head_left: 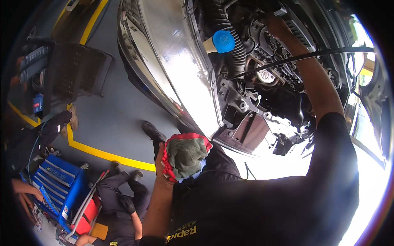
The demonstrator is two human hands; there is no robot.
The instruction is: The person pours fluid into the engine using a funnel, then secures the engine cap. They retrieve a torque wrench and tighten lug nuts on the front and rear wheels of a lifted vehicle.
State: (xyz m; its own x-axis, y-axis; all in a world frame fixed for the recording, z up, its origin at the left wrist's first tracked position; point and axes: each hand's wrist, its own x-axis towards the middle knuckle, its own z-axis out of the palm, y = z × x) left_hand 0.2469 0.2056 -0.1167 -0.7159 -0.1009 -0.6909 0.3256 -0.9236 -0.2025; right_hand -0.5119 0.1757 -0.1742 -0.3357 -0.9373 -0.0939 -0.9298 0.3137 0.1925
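My left hand (160,165) is closed around a bunched-up cloth (185,158), dark green in the middle with a red edge and a bit of light blue below. The cloth hides most of the fingers. My right hand (277,26) reaches deep into the open engine bay (262,45) of a car, and its fingers are lost among dark parts. Beneath my right forearm passes a thin black rod (287,60). Left of that arm are a blue cap (224,41) on a pale filler neck, a ribbed black hose (237,57) and a round silvery cap (266,76).
The car's headlight (164,37) and shiny bumper curve along the left of the bay. A blue tool cart (57,180) stands at lower left, with a seated co-worker (123,201) beside it. Farther left is a dark cart (82,69). Yellow lines (102,153) mark the grey floor.
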